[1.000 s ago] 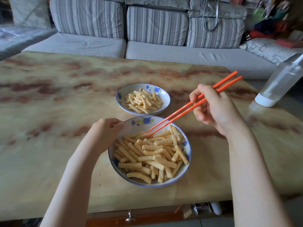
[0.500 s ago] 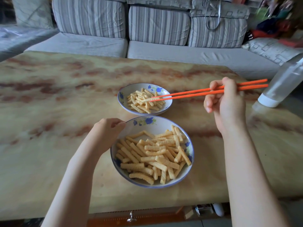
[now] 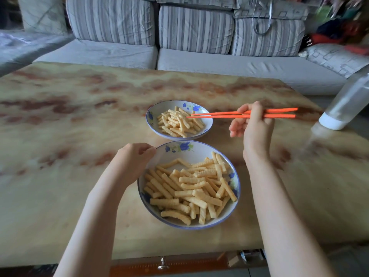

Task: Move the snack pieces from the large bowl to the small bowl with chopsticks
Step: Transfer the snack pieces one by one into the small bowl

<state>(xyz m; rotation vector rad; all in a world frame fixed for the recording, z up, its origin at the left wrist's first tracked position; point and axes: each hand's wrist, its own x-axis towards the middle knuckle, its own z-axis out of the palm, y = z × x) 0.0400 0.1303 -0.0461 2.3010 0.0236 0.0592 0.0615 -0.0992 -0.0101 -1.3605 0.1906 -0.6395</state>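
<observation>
The large bowl point(image 3: 199, 152), white with blue flowers, sits near the table's front edge and holds several ridged yellow snack pieces point(image 3: 191, 186). My left hand point(image 3: 133, 158) grips its left rim, thumb on the edge. Behind it stands the small bowl point(image 3: 153, 114), also holding snack pieces point(image 3: 177, 122). My right hand point(image 3: 253, 124) holds a pair of orange chopsticks point(image 3: 223, 115) almost level, their tips over the small bowl's right side, just above the pile. I cannot tell whether a piece is between the tips.
The marbled tan table point(image 3: 79, 136) carries a clear plastic bottle point(image 3: 347, 104) standing upside down on its white cap at the right edge. A grey striped sofa point(image 3: 195, 37) runs along the far side. A drawer knob point(image 3: 162, 263) shows below the front edge.
My right hand carried the chopsticks from the large bowl's back rim up to the small bowl, and the tips now sit a little further right over it. My left hand stayed on the rim.
</observation>
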